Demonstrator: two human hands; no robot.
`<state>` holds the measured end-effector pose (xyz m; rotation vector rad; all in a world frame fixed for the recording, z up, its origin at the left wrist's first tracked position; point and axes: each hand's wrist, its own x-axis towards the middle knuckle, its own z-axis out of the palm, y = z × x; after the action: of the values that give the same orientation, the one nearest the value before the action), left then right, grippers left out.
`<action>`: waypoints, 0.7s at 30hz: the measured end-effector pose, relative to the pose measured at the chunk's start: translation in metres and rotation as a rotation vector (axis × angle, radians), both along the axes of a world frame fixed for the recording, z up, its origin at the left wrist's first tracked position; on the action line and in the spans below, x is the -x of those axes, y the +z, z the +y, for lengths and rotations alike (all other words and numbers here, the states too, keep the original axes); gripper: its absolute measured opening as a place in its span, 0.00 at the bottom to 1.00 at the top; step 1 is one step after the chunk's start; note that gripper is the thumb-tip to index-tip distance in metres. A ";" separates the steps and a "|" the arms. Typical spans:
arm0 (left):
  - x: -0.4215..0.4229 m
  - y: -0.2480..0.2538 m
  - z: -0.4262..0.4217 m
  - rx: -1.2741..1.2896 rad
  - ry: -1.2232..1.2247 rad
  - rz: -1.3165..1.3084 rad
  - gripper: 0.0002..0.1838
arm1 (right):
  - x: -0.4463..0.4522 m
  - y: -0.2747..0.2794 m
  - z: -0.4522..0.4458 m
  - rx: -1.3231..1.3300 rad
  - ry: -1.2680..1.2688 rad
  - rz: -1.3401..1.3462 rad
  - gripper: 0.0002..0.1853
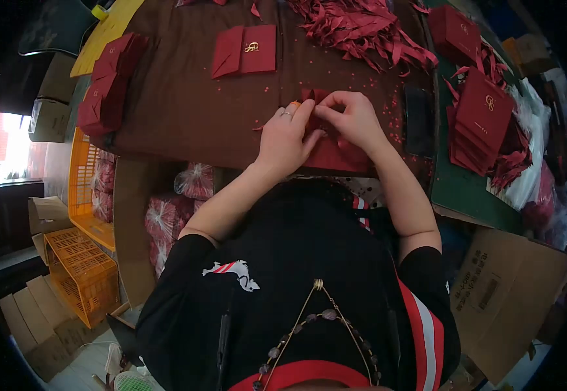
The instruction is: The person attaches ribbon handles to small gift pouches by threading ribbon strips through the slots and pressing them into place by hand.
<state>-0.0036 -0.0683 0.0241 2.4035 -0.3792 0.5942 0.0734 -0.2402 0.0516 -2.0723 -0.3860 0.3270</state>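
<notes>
A dark red paper bag [343, 158] lies flat near the table's front edge, partly hidden beneath both hands. My left hand [286, 138], with a ring and something orange on a finger, rests at the bag's upper left; its fingers close on the bag while the thumb stands off. Thumb and forefinger of my right hand [354, 122] pinch at the bag's upper part, on what looks like a red ribbon mostly covered by the fingers. Farther back, a finished-looking red folder-like bag [257, 49] with gold letters lies by itself.
Loose red ribbons [355, 29] heap at the back. A black phone-like object [419, 122] lies right of my hands. Stacked red bags [482, 111] with ribbons sit on the green surface at right; more red packs [104, 98] stand left. Orange crates [85, 274] and cardboard boxes surround the table.
</notes>
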 end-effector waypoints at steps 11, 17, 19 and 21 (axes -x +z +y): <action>-0.032 -0.017 0.025 0.165 -0.108 0.131 0.15 | -0.005 -0.011 -0.005 0.051 -0.004 0.002 0.16; -0.060 -0.015 0.017 -0.015 -0.045 0.150 0.12 | -0.013 -0.010 -0.014 -0.038 -0.008 0.091 0.18; -0.061 -0.009 0.015 -0.105 -0.055 0.107 0.09 | -0.009 -0.001 -0.017 -0.041 -0.005 0.149 0.20; -0.063 0.002 0.015 -0.273 -0.094 0.026 0.04 | -0.005 0.001 -0.018 -0.014 0.022 0.128 0.28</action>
<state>0.0596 -0.0534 0.0259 2.6316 -0.5917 0.4946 0.0787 -0.2582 0.0525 -2.0219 -0.3325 0.4664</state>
